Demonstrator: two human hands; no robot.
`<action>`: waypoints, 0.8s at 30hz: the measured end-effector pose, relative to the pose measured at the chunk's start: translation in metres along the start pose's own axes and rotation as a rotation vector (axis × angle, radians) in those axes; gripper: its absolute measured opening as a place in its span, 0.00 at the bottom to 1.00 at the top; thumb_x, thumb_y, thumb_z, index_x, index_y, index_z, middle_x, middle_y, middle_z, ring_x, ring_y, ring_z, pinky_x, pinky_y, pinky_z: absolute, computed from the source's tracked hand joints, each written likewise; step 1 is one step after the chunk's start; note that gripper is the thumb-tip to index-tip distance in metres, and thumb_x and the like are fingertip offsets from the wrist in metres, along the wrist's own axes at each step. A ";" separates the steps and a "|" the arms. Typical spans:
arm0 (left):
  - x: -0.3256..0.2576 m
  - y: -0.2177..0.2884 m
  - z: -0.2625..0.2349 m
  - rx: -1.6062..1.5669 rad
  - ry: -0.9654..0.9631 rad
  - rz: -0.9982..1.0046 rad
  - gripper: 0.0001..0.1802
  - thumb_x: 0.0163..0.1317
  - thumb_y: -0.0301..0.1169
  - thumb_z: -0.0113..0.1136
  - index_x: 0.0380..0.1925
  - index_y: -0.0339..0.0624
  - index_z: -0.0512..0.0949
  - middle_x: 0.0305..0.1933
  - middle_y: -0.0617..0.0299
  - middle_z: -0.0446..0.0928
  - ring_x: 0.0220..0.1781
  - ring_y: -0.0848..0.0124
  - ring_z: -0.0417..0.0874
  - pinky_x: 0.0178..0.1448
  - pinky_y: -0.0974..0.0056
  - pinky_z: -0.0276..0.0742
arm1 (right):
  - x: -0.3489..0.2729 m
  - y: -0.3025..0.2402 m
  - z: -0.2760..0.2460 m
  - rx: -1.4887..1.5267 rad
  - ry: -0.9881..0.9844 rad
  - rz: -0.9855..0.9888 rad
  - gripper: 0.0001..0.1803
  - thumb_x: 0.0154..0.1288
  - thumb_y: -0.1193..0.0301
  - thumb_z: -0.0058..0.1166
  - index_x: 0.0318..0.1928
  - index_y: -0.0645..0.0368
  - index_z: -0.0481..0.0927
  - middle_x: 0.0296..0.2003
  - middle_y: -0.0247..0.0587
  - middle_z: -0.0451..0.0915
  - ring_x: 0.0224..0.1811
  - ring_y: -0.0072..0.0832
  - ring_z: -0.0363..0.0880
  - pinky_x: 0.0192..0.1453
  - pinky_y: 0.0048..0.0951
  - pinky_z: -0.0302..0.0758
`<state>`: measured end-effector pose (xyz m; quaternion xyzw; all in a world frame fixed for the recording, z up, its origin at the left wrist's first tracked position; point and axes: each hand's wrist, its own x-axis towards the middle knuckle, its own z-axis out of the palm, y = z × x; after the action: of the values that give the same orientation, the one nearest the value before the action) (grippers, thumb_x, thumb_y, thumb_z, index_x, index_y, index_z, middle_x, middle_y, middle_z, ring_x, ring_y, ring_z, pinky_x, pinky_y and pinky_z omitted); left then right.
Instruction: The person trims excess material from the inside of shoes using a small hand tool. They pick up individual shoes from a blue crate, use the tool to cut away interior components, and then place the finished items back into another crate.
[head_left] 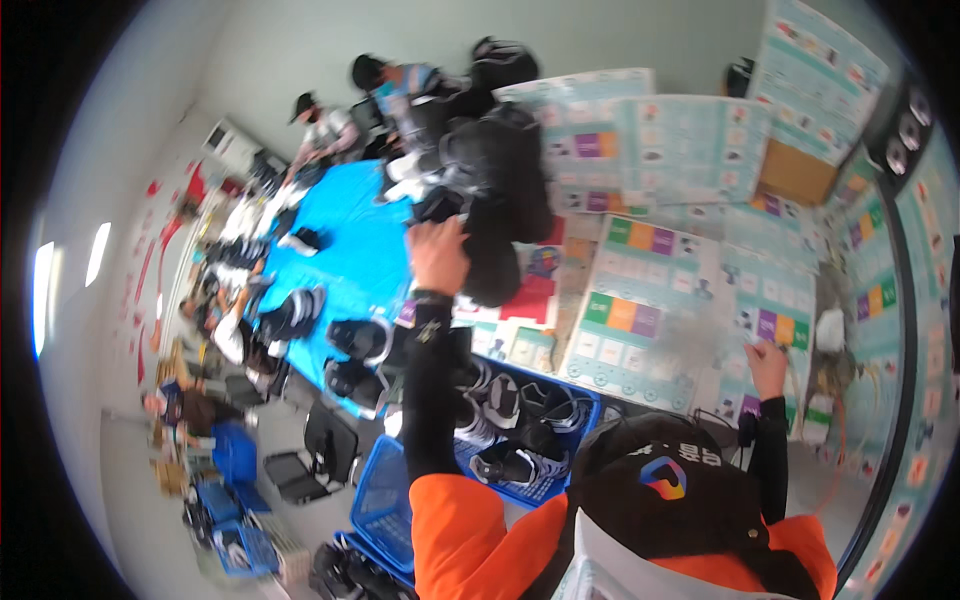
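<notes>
Head view: what is the left hand [438,257] doing?

It reaches up over the near side of the blue table [350,235], with its fingers against or just before what looks like a black shoe [440,205]. Blur hides the fingertips, so I cannot tell how far open it is or whether it grips anything.

And the shoe itself, where is it?

Just beyond the fingers, at the right end of the blue surface, beside a large dark mass [495,165] too smeared to make out.

Now the right hand [767,370]?

Well apart from the left, over the printed boards [690,290]. Its fingers look curled in; how tightly, or around what, I cannot tell.

Anything near the left forearm?

Dark sneakers [358,338] with pale soles lie on the blue surface to its left. To its right, below the table edge, a blue basket [515,490] holds more black-and-white shoes [505,463].

Other people?

Two seated co-workers [325,130] show at the table's far side, beyond the person's own hands.
</notes>
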<state>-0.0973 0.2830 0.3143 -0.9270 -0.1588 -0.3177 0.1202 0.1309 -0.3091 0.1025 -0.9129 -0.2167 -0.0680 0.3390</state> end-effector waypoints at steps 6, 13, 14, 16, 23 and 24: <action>0.007 0.037 0.004 0.012 -0.015 0.020 0.11 0.55 0.32 0.65 0.37 0.44 0.78 0.42 0.56 0.74 0.51 0.56 0.75 0.59 0.52 0.67 | 0.012 -0.022 0.022 0.178 -0.254 0.027 0.15 0.67 0.68 0.64 0.28 0.64 0.76 0.18 0.44 0.76 0.20 0.31 0.77 0.29 0.33 0.72; -0.005 0.061 -0.007 0.078 0.005 -0.129 0.40 0.50 0.34 0.73 0.65 0.38 0.70 0.57 0.52 0.74 0.62 0.54 0.72 0.74 0.47 0.60 | 0.051 -0.152 0.009 0.402 -0.476 -0.194 0.07 0.70 0.73 0.57 0.43 0.62 0.84 0.23 0.39 0.81 0.25 0.24 0.83 0.31 0.27 0.76; -0.001 0.074 -0.023 -0.007 0.049 -0.134 0.40 0.50 0.33 0.73 0.65 0.40 0.70 0.56 0.52 0.75 0.61 0.54 0.74 0.73 0.49 0.62 | 0.054 -0.166 0.004 0.462 -0.476 -0.238 0.09 0.70 0.75 0.56 0.47 0.61 0.84 0.24 0.39 0.82 0.25 0.25 0.83 0.31 0.27 0.76; 0.004 0.092 -0.068 -0.551 -0.166 -0.256 0.26 0.53 0.30 0.74 0.54 0.40 0.78 0.51 0.51 0.77 0.54 0.55 0.80 0.66 0.55 0.72 | 0.062 -0.186 0.008 0.480 -0.515 -0.320 0.15 0.69 0.77 0.55 0.55 0.59 0.82 0.24 0.40 0.82 0.26 0.26 0.84 0.31 0.27 0.76; -0.044 0.134 -0.234 -1.658 -0.261 0.552 0.03 0.66 0.26 0.65 0.38 0.39 0.83 0.34 0.56 0.80 0.27 0.58 0.76 0.31 0.57 0.67 | 0.071 -0.224 0.019 0.596 -0.674 -0.382 0.15 0.69 0.80 0.53 0.55 0.63 0.81 0.24 0.37 0.80 0.26 0.21 0.80 0.32 0.24 0.75; -0.049 0.144 -0.253 -1.775 -0.158 0.736 0.09 0.67 0.25 0.62 0.46 0.41 0.84 0.29 0.59 0.77 0.24 0.60 0.75 0.28 0.58 0.65 | 0.071 -0.229 0.024 0.591 -0.707 -0.381 0.15 0.70 0.80 0.52 0.55 0.64 0.81 0.24 0.36 0.79 0.26 0.20 0.79 0.33 0.24 0.74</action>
<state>-0.2203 0.0581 0.4610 -0.6909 0.4322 -0.2010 -0.5435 0.0931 -0.1135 0.2387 -0.6892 -0.4913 0.2492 0.4707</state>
